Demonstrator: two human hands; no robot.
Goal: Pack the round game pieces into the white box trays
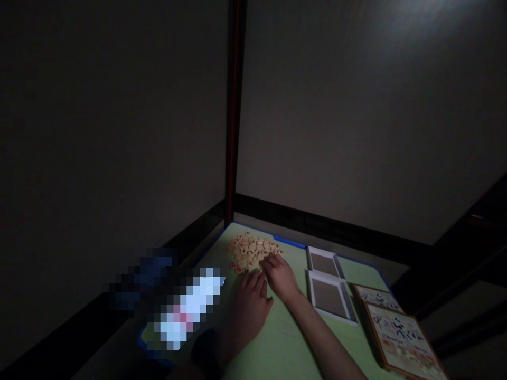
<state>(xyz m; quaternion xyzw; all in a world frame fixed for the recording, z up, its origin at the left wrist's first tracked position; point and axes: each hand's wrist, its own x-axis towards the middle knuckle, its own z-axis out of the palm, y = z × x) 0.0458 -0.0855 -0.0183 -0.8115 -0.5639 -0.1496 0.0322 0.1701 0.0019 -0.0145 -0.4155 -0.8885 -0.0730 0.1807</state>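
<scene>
Mostly flat, round pcs (251,247); some marked-side up

Dark red post (235,105) between grey walls (356,116).

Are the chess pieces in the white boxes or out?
Out: the Chinese chess pieces lie piled on the green tabletop, left of the white boxes.

2 dim grey walls (368,116) meet at a reddish post (234,105) beyond a green table (279,348).
</scene>
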